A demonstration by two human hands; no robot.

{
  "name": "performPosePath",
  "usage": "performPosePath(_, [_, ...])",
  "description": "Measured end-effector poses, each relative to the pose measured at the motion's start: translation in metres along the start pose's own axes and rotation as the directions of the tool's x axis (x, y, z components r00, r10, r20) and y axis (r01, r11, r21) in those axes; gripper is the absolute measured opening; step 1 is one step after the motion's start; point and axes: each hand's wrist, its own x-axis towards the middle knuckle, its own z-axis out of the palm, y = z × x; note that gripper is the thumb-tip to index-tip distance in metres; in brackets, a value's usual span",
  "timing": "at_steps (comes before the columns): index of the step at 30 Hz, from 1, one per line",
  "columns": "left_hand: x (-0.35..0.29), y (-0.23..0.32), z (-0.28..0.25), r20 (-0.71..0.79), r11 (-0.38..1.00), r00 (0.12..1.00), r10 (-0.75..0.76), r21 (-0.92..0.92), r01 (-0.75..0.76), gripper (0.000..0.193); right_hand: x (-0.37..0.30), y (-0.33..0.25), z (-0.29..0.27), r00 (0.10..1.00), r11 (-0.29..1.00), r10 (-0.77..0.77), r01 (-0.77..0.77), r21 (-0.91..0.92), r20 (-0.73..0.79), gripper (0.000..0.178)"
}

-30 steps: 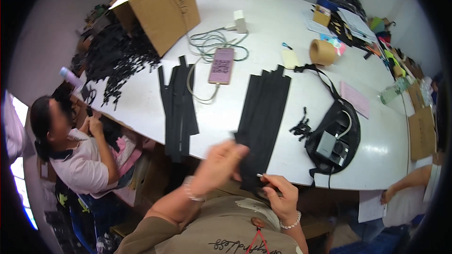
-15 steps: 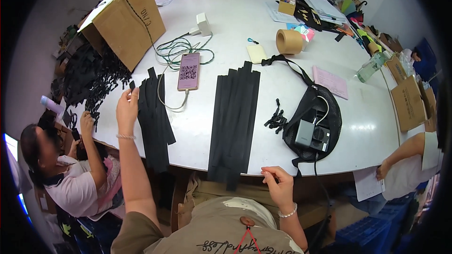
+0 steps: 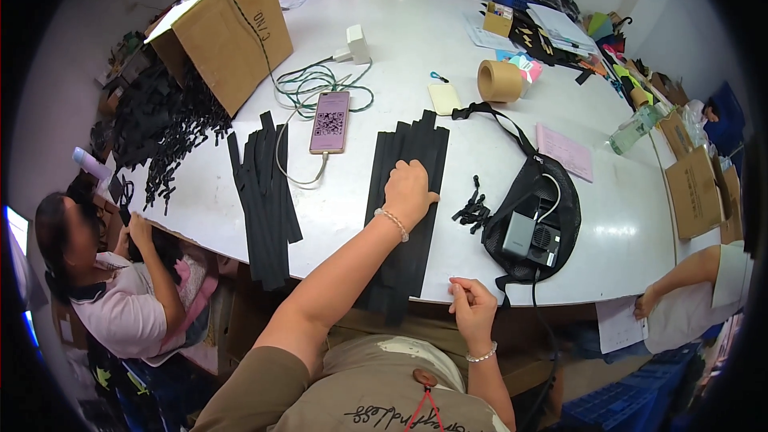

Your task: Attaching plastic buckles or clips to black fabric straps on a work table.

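Observation:
A thick bundle of flat black strips lies lengthwise in front of me, its near end hanging over the table edge. My left hand rests on its upper part, fingers curled and thumb out toward the right edge; the fingertips are hidden. To the left is a second bundle of black strips, fanned slightly at the far end. Close to the table's front edge, right of the middle bundle, my right hand is closed with thumb and forefinger together. Whatever it pinches is too small to make out.
Beyond the left bundle lie a phone and coiled cable. A black mesh bag with a power bank sits right, beside small black pieces. A cardboard box stands far left above heaped black parts. People sit at both sides.
My left hand has moved right, from the left bundle's far end onto the middle bundle. A strip now lies along the left bundle's left side. The co-worker's raised hand at left has lowered.

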Motion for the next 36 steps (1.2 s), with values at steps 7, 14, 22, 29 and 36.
performPosePath(7, [0.01,-0.021,-0.002,0.057,0.973,0.995,-0.077,-0.215,0.087,0.041,0.002,-0.004,-0.003,0.995,0.994,-0.093,0.094,-0.054,0.019,0.011])
performPosePath(14, [-0.017,-0.027,-0.037,0.371,0.421,0.923,-0.105,-0.824,0.38,0.037,0.003,-0.001,-0.005,0.996,0.995,-0.093,0.093,-0.034,0.012,0.01])
performPosePath(22, [-0.101,0.014,-0.056,0.641,0.322,0.621,0.451,-0.766,0.556,0.036,0.018,-0.022,-0.014,0.999,0.91,0.052,-0.042,0.413,-0.013,0.025])
performPosePath(29, [-0.132,0.022,-0.051,0.679,0.375,0.515,0.524,-0.726,0.576,0.035,0.02,-0.039,-0.019,0.999,0.866,0.036,-0.021,0.5,-0.021,0.015])
performPosePath(36, [-0.133,0.024,-0.05,0.696,0.392,0.479,0.536,-0.707,0.589,0.036,0.017,-0.041,-0.018,0.99,0.838,0.128,-0.075,0.541,-0.062,0.008])
